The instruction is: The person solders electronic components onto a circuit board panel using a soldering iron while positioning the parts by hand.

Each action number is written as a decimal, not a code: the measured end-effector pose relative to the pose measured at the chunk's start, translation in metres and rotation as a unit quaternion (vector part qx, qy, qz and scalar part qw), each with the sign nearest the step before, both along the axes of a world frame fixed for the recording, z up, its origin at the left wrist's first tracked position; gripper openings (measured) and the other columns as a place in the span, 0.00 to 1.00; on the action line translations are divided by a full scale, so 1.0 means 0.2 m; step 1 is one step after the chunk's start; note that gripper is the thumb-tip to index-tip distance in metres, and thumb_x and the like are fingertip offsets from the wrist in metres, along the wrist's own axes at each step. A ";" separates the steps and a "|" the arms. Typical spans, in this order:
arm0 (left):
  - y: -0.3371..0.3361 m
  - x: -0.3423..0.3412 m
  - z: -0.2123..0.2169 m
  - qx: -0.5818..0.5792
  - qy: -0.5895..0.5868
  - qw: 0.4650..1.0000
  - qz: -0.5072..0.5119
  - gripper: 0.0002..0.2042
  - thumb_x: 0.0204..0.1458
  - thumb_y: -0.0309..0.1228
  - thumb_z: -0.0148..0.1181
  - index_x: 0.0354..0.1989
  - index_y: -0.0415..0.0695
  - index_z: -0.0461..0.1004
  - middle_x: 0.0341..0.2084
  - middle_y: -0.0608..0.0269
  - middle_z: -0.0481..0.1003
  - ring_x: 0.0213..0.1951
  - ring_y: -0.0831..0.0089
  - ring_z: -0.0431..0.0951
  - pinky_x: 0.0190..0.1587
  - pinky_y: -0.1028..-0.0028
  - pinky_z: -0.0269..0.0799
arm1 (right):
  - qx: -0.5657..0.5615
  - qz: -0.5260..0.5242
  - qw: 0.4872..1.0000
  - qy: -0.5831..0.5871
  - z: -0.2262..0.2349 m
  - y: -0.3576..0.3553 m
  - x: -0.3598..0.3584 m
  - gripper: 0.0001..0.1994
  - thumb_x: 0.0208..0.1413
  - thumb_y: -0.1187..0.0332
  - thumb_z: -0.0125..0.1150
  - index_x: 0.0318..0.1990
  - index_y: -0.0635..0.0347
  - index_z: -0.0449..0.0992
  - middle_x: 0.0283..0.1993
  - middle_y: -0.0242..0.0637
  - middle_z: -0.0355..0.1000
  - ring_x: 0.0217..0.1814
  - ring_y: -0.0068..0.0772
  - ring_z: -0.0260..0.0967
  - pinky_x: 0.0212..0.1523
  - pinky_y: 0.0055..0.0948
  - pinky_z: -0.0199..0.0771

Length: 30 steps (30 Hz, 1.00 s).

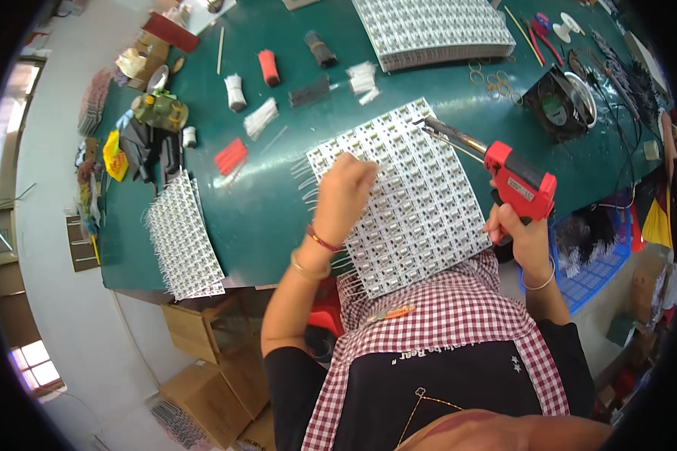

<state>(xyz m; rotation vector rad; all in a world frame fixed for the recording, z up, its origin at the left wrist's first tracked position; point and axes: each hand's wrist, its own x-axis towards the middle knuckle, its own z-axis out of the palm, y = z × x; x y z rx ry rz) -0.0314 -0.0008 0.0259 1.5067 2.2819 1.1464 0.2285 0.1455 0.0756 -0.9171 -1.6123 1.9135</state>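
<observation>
A white panel of small printed circuit boards lies at the table's front edge, tilted in view, with thin white wires sticking out along its left side. My left hand is closed over the panel's upper left part. Its fingertips are bunched together, and whatever they pinch is hidden. In my right hand, at the panel's right edge, is a red and black soldering gun, gripped by its handle. The gun's long metal barrel points away to the left, and its tip is over the panel's far edge.
A tall stack of similar panels stands at the back. Bundles of red wires, white wires and black wires lie across the green table. A wired panel sits left; a black box-shaped device stands right.
</observation>
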 end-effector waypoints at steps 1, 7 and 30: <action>0.02 -0.06 0.00 -0.001 0.007 1.000 0.004 0.04 0.49 0.22 0.61 0.33 0.41 0.79 0.24 0.57 0.69 0.27 0.58 0.73 0.30 0.66 0.70 | -0.009 0.007 1.000 -0.014 -0.02 0.02 0.02 0.08 0.60 0.69 0.59 0.33 0.64 0.74 0.23 0.32 0.72 0.22 0.19 0.68 0.25 0.21 0.69; 0.10 -0.19 -0.09 0.023 0.105 0.985 -0.135 0.09 0.44 0.20 0.60 0.35 0.43 0.79 0.23 0.61 0.66 0.27 0.67 0.71 0.29 0.70 0.70 | -0.037 -0.001 0.995 -0.091 -0.04 -0.03 -0.01 0.07 0.58 0.72 0.59 0.40 0.66 0.72 0.19 0.30 0.68 0.17 0.18 0.64 0.20 0.20 0.65; 0.18 -0.18 -0.15 0.059 0.160 0.971 -0.169 0.13 0.37 0.17 0.60 0.35 0.42 0.78 0.23 0.62 0.65 0.28 0.68 0.71 0.29 0.71 0.70 | -0.040 0.025 0.984 -0.169 0.00 -0.04 -0.15 0.09 0.53 0.70 0.68 0.37 0.63 0.75 0.21 0.25 0.69 0.19 0.13 0.64 0.20 0.17 0.63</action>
